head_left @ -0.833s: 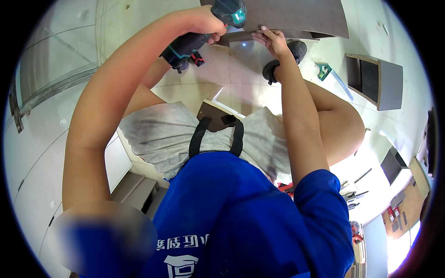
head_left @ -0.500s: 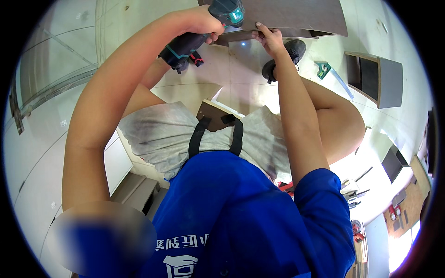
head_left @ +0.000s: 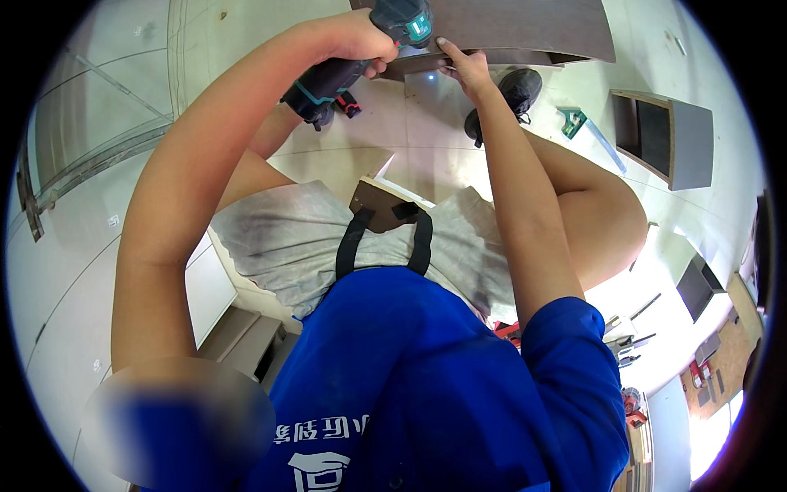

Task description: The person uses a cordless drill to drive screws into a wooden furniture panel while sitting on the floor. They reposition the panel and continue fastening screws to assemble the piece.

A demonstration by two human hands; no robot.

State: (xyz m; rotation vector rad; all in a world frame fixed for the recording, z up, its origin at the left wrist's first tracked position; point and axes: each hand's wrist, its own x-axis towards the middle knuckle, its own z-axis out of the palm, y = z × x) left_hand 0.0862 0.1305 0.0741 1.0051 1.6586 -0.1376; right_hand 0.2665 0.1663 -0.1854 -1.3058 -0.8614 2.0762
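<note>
Head view — left hand [head_left: 357,41] still clamps drill [head_left: 385,37], right hand [head_left: 466,70] still pinches panel [head_left: 508,29].

Both arms raised; L grip [head_left: 354,39] fisted; R grip [head_left: 464,67] fingers pinched.

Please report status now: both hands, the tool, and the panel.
Left hand gripping teal cordless drill. Right hand pinching edge of dark brown panel beside the drill tip. Drill light on; nothing in the way.
</note>
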